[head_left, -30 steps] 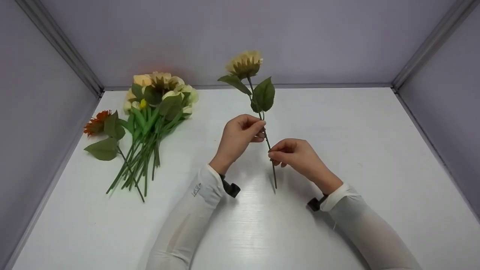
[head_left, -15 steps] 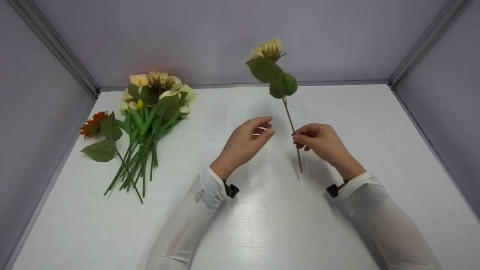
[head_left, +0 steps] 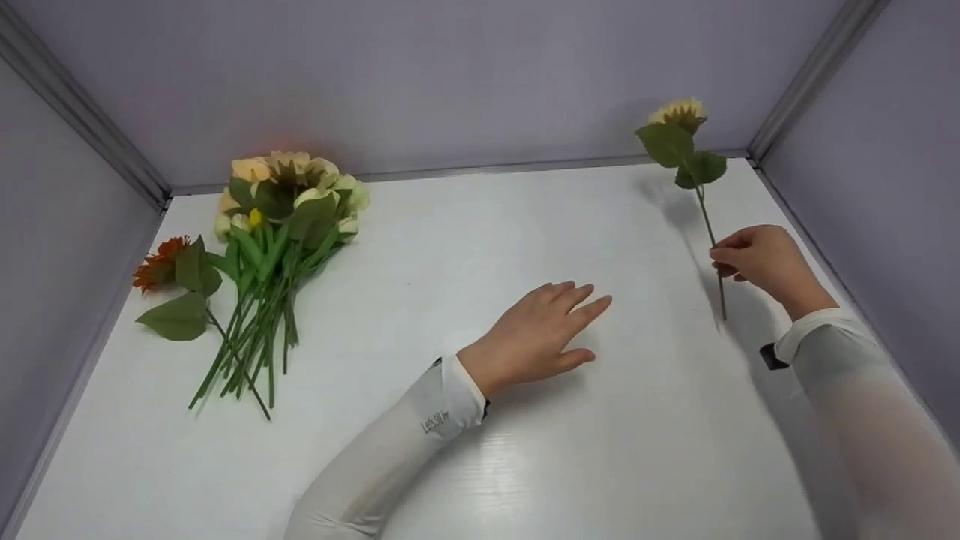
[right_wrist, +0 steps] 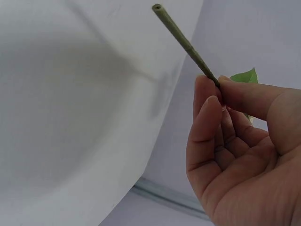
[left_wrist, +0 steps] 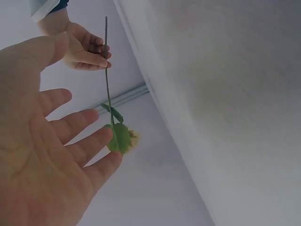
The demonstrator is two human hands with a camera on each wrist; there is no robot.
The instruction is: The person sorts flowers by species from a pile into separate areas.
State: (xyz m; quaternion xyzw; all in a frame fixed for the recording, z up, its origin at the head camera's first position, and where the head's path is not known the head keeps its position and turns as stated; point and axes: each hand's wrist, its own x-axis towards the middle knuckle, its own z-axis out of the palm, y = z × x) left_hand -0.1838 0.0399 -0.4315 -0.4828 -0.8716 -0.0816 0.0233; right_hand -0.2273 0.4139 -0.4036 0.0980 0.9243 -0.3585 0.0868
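My right hand (head_left: 765, 262) pinches the stem of a pale yellow flower (head_left: 681, 116) between thumb and fingertips. Two or more green leaves (head_left: 666, 145) sit below the bloom, and the flower is held upright with a slight tilt, over the right back of the table. In the right wrist view the cut end of the stem (right_wrist: 181, 40) sticks out past my thumb. My left hand (head_left: 534, 334) holds nothing; its fingers are spread, palm down, over the middle of the table. The left wrist view shows its palm (left_wrist: 42, 141) with the flower (left_wrist: 123, 139) beyond.
A bunch of pale flowers with green stems (head_left: 259, 315) lies on the left of the white table (head_left: 480, 247). Beside it, partly across the stems, lies an orange flower (head_left: 161, 266) with green leaves. Grey walls (head_left: 450, 82) enclose the back and sides.
My left hand has let go of the stem, lowered and spread its fingers. The right hand has carried the pale yellow flower far to the right.
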